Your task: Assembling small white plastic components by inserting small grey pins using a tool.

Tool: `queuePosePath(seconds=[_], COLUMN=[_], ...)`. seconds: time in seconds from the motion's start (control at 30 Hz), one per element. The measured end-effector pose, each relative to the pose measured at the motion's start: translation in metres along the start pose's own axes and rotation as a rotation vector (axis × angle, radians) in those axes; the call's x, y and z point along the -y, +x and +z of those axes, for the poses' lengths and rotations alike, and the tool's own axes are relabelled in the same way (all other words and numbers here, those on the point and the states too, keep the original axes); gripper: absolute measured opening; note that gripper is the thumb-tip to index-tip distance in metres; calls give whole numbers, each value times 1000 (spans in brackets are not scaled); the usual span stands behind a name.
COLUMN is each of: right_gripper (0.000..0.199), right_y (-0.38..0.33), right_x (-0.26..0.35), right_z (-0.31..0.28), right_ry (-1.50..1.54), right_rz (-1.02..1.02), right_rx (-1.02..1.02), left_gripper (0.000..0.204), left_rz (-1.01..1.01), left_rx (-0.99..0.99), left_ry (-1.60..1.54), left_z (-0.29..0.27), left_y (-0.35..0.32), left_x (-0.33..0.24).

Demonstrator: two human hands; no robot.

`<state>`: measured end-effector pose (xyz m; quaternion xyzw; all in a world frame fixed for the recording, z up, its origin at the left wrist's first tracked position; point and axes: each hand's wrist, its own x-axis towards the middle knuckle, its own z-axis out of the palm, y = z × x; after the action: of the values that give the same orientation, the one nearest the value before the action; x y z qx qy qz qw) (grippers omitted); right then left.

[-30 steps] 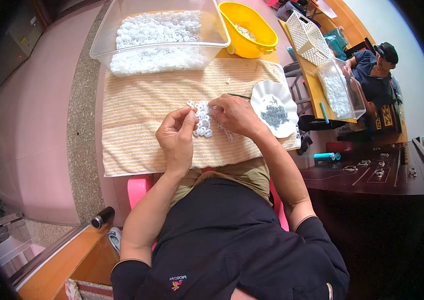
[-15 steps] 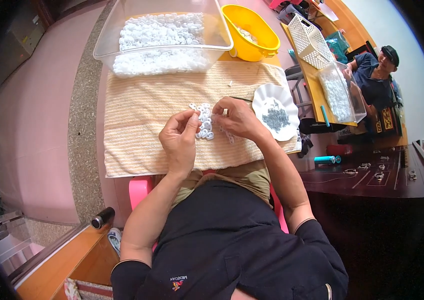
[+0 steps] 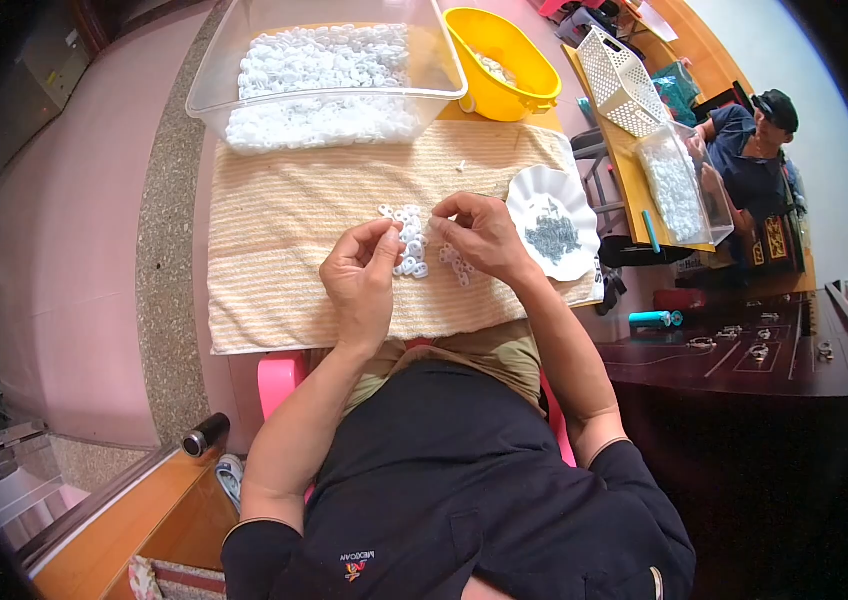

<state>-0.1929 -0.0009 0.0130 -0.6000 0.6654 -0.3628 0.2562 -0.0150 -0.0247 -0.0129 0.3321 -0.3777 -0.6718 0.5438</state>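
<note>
Small white ring-shaped plastic pieces (image 3: 411, 250) lie in a loose pile on a striped towel (image 3: 289, 255). My left hand (image 3: 360, 275) is at the pile's left edge, thumb and fingertips pinched together; whatever is between them is too small to name. Across the pile, my right hand (image 3: 484, 238) also has thumb and forefinger closed in a pinch, its contents too small to make out. Below its fingers is a cluster of smaller pale pieces (image 3: 459, 268). To its right, a white fluted dish (image 3: 521, 190) holds a heap of tiny dark grey pieces (image 3: 550, 232).
A clear plastic bin (image 3: 206, 85) full of white pieces stands at the towel's far edge, beside a yellow tub (image 3: 509, 102). At the right, a person (image 3: 752, 150) sits by another clear bin (image 3: 672, 190) and a white perforated basket (image 3: 619, 85).
My right hand has shifted slightly right, away from the left fingertips, uncovering more of the smaller pale pieces. My left hand has barely moved and keeps its pinch.
</note>
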Motion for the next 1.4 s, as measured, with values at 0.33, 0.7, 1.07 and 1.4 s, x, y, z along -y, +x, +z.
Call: queuePosePath(seconds=[0.33, 0.7, 1.07, 1.4], right_gripper=[9, 11, 15, 17], right_y=[0, 0, -25, -43], right_x=[-14, -9, 24, 21], right_z=[7, 9, 8, 8], right_ry=[120, 154, 478, 622], right_rz=[-33, 26, -56, -69], right_rx=[1, -34, 88, 30], left_gripper=[13, 14, 16, 12], left_rz=[-9, -22, -108, -126], left_rx=[27, 41, 161, 225], left_ry=[-5, 1, -38, -11], left_z=[1, 0, 7, 10], left_y=[-1, -1, -9, -10], left_x=[2, 3, -1, -9])
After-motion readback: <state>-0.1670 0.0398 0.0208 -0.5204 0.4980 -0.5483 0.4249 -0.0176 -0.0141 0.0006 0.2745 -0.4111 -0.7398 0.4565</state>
